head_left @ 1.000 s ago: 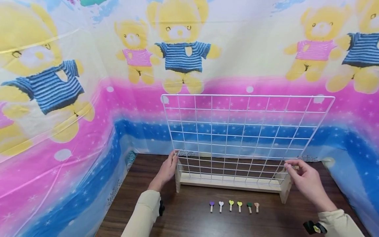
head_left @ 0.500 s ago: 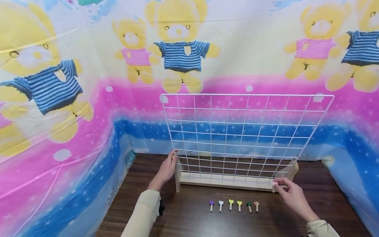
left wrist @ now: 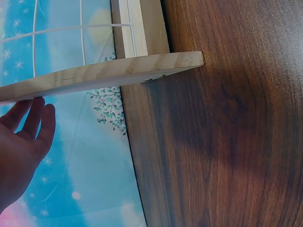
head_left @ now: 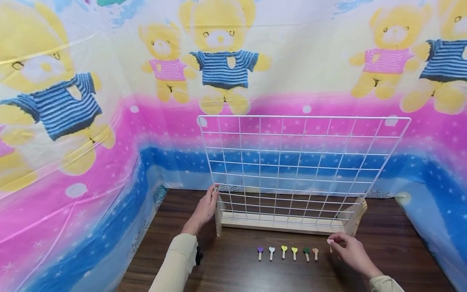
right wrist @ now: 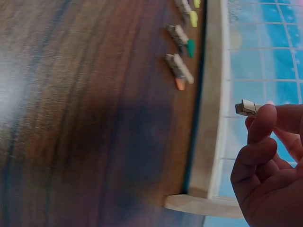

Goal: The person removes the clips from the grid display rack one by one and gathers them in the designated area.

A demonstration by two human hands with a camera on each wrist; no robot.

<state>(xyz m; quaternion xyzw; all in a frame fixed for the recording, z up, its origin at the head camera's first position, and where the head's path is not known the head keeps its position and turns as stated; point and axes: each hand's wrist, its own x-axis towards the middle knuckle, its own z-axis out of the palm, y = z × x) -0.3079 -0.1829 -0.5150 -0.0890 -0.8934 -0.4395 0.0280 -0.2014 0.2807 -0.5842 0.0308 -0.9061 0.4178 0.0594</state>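
Note:
My right hand (head_left: 350, 251) pinches a small wooden clothespin with a pink heart (head_left: 330, 241) between thumb and fingers. It is low in front of the stand's right end; in the right wrist view, the wooden clothespin (right wrist: 246, 108) sticks out past the fingertips. My left hand (head_left: 204, 207) rests at the left end of the wooden stand (head_left: 255, 224), and its fingertips (left wrist: 37, 101) touch the outer face of the side panel (left wrist: 104, 73). A white wire grid (head_left: 303, 117) stands upright in the stand, leaning back.
Several heart clothespins lie in a row before the stand: purple (head_left: 260, 250), white (head_left: 271, 250), two yellow, including this yellow one (head_left: 284, 248), green (head_left: 306, 252) and orange (head_left: 315, 252). A bear-patterned cloth (head_left: 292, 61) hangs behind the dark wooden table (head_left: 233, 275).
My right hand has moved left and down from the stand's right end toward the row, carrying the pink-heart clothespin. My left hand and the grid have stayed put.

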